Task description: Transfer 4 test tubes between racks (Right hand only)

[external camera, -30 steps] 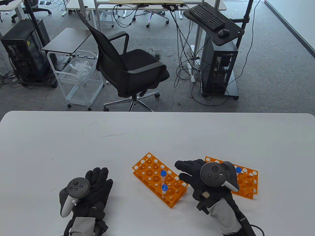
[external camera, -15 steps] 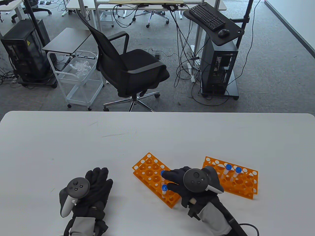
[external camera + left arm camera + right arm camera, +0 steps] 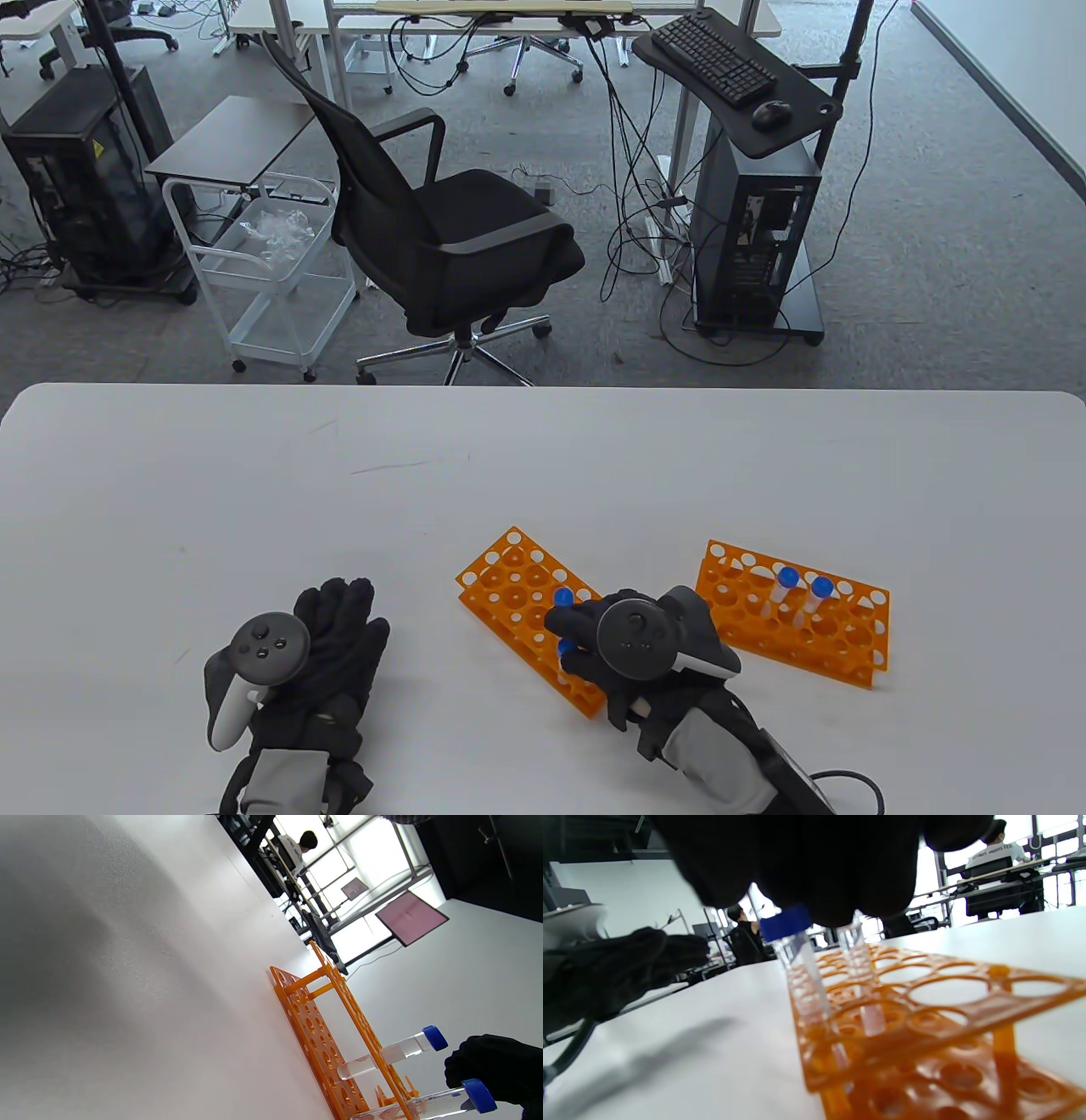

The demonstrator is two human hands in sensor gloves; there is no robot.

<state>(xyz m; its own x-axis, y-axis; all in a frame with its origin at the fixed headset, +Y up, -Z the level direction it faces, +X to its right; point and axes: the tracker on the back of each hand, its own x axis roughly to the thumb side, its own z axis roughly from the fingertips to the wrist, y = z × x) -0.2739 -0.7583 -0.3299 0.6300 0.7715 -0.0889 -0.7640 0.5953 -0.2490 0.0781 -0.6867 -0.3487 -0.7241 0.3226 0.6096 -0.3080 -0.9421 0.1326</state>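
Two orange racks lie on the white table. The left rack (image 3: 513, 590) holds two blue-capped test tubes (image 3: 562, 597), one behind the other. The right rack (image 3: 836, 632) holds two more tubes (image 3: 789, 579). My right hand (image 3: 570, 638) hovers over the near end of the left rack, its fingers curled at the two tube tops. In the right wrist view the fingers (image 3: 814, 866) hide one tube's top, and the other tube's blue cap (image 3: 787, 923) shows beside them. Whether they pinch a tube is unclear. My left hand (image 3: 339, 607) rests flat on the table, holding nothing.
The table's (image 3: 543, 458) far edge runs across the middle of the table view. Beyond it are an office chair (image 3: 441, 229), a white cart (image 3: 271, 272) and a computer stand (image 3: 755, 221). A cable (image 3: 848, 785) trails from my right wrist.
My right hand has moved left from over the right rack to the near end of the left rack and curled its fingers at the tubes there. The left hand has not moved.
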